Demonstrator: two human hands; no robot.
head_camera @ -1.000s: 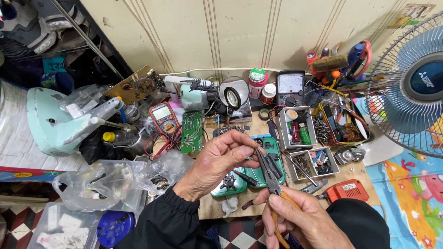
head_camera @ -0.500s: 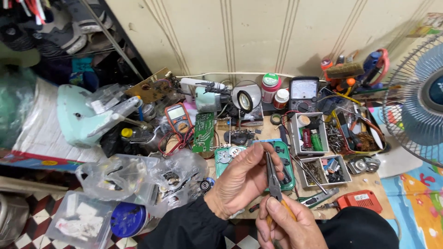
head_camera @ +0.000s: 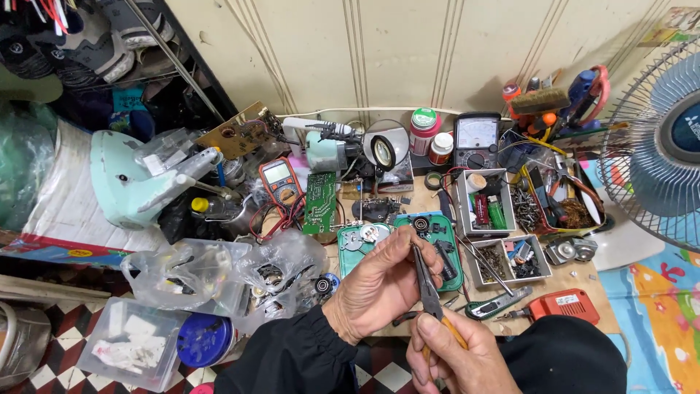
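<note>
My right hand (head_camera: 456,354) grips a pair of needle-nose pliers (head_camera: 430,292) with orange handles, jaws pointing up. My left hand (head_camera: 379,281) is curled with its fingertips pinched at the plier tips; what it pinches is too small to make out. Both hands hover above a green plastic mechanism (head_camera: 437,244) with black wheels and a round metal part, lying on the wooden bench (head_camera: 583,273). Black sleeves cover both wrists.
Small divided trays of screws and parts (head_camera: 510,255) sit to the right, with an orange tool (head_camera: 565,305) near the bench's front edge. Behind lie a green circuit board (head_camera: 319,203), two meters (head_camera: 281,182), tape and jars. Plastic bags (head_camera: 219,273) crowd the left; a fan (head_camera: 667,138) stands right.
The view has shifted right and slightly down. My hands stay together over the green mechanism, the left fingers closing tighter around the plier tips.
</note>
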